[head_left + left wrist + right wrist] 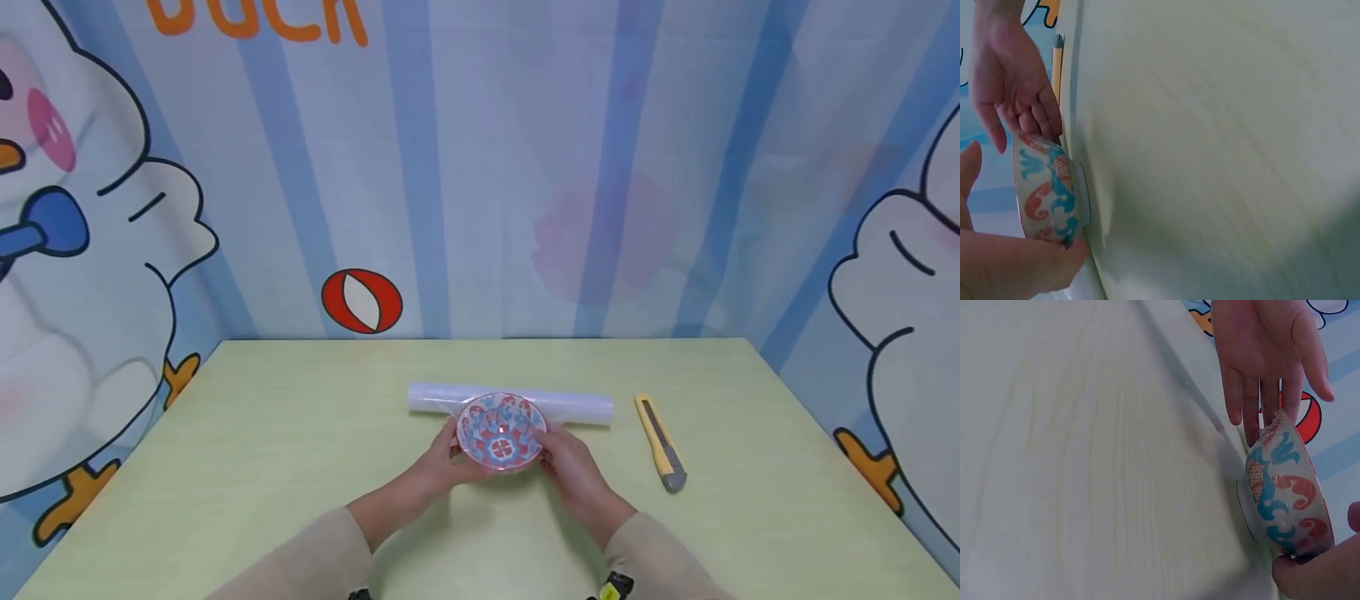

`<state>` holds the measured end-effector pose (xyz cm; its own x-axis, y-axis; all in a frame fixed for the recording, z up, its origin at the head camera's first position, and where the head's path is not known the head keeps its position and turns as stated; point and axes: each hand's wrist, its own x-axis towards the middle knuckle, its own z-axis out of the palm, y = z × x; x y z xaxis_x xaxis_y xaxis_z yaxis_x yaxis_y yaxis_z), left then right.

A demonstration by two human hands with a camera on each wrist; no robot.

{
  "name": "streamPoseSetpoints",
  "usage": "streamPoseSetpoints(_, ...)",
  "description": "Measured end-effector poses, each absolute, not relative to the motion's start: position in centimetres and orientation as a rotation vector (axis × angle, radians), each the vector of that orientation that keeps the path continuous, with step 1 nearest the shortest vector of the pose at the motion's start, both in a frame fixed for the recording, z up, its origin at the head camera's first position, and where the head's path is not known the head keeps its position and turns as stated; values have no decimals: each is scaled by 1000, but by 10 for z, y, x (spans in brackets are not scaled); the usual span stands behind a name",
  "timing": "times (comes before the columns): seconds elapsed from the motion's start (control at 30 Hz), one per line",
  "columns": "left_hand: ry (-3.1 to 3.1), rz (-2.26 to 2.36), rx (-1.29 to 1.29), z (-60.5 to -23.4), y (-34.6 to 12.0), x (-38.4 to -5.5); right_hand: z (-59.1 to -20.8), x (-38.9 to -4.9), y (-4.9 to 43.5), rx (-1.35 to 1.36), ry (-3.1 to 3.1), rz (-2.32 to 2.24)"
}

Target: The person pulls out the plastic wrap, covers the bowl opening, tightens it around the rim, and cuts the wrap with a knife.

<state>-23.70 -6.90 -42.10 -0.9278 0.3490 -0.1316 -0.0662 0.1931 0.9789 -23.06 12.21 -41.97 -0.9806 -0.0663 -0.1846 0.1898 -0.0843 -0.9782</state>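
Observation:
Between both hands sits a small bowl (pixel 501 432) patterned in red and blue on white, its mouth facing up. Its glossy rim and the wrinkled clear film at its edge in the right wrist view suggest plastic wrap over it. My left hand (pixel 438 465) holds the bowl's left side, fingers and thumb around the wall. My right hand (pixel 576 475) holds the opposite side, its thumb near the rim. Right behind the bowl lies a whitish roll of film (pixel 577 407); a bit of clear film shows between roll and bowl. The wrist views show the bowl (pixel 1054 194) side-on.
A yellow utility knife (pixel 660 443) with a grey end lies on the table to the right of the roll. The pale wooden table (pixel 262 433) ends at a blue striped curtain (pixel 487 167) with cartoon ducks at the sides.

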Motion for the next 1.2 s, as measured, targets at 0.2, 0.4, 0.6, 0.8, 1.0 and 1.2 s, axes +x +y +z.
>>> streamPoseSetpoints(0.2,2544,1636,63,-425,-41,-232,-421,-230,113,197,2207,-2139)
streamPoseSetpoints(0.4,2683,1589,48,-435,-27,-231,-421,-229,114,218,2321,-2092)
streamPoseSetpoints(0.6,2920,1514,64,-442,-22,-230,-420,-229,113,263,2363,-2038)
streamPoseSetpoints(0.8,2959,1449,20,-442,-25,-233,-422,-229,113,274,2365,-2051)
streamPoseSetpoints(1.0,2852,1440,38,-438,-31,-241,-422,-228,113,294,2330,-2050)
streamPoseSetpoints(1.2,2760,1371,-36,-430,-33,-244,-421,-227,114,316,2302,-2071)
